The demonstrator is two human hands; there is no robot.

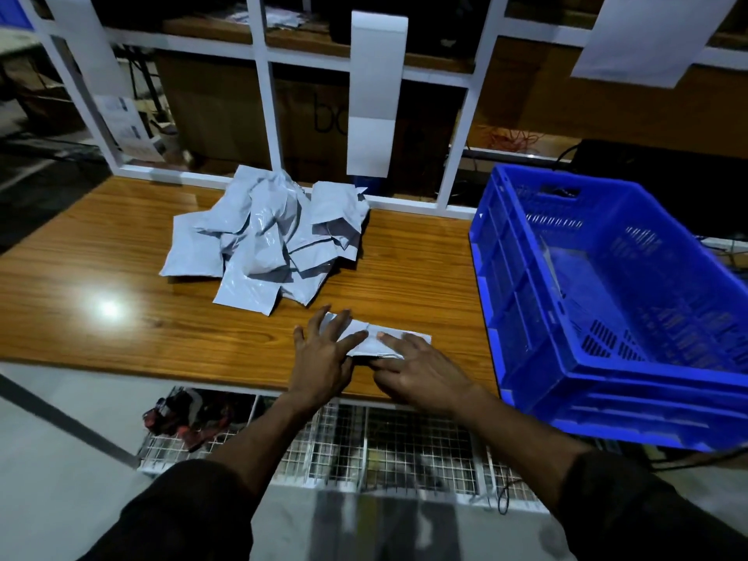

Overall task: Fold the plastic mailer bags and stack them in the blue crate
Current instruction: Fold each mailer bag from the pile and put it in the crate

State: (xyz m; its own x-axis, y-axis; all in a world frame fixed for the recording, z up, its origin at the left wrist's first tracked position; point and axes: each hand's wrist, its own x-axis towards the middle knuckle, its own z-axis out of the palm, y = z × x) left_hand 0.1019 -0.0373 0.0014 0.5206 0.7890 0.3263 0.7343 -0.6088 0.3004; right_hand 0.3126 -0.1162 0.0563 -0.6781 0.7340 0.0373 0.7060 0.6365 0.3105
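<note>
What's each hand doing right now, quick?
Left hand: open, fingers spread, pressing the folded mailer bag on the table.
Right hand: open, fingers flat on the same bag.

You can read only one marking — the dark letters "bo", cut off, on the cardboard box behind the white frame.

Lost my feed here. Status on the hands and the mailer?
Left hand and right hand flat, pressing folded mailer on table. Blue crate looks empty. Unfolded pile behind; nothing blocking.
</note>
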